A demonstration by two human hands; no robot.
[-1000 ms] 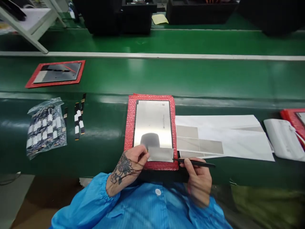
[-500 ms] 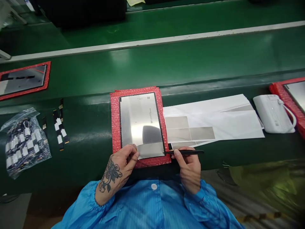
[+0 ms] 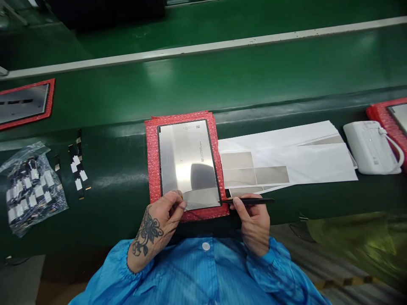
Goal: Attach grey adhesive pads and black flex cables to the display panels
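Note:
In front of me a silver display panel [image 3: 181, 156] with a dark rim lies back side up on red bubble wrap [image 3: 153, 165]. A grey adhesive sheet [image 3: 203, 198] spans the panel's near end. My left hand [image 3: 163, 218] is closed in a pinch at the sheet's left end, where the fingertips hide its edge. My right hand [image 3: 256, 222] grips black tweezers [image 3: 265, 201]. Their tip touches or hovers over the sheet's right end, by the panel's lower right corner.
White backing sheets [image 3: 311, 163] with grey adhesive pieces [image 3: 271, 175] lie to the right, beside a white device [image 3: 370, 148] with a strap. On the left are loose flex cables [image 3: 76, 165] and a clear bag [image 3: 36, 190] of more. Other panels [image 3: 25, 103] rest on red wrap at both sides.
The camera view has shifted slightly. Both hands keep nearly the same pose at the sheet's two ends, and the tweezers' tip stays near the panel's lower right corner.

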